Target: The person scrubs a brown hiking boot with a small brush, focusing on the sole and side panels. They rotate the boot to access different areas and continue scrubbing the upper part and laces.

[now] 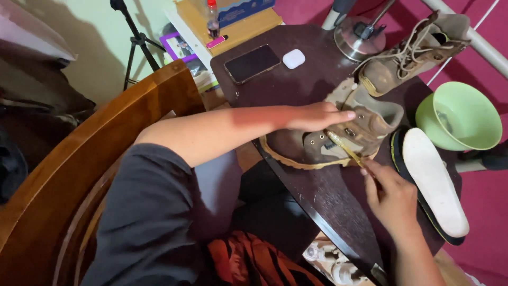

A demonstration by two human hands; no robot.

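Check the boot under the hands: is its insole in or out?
Out: the white insole lies on the table beside the boot.

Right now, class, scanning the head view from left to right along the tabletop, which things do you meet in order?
Dark phone → white earbud case → left hand on the brown boot → right hand holding a yellow brush → white insole → green bowl.
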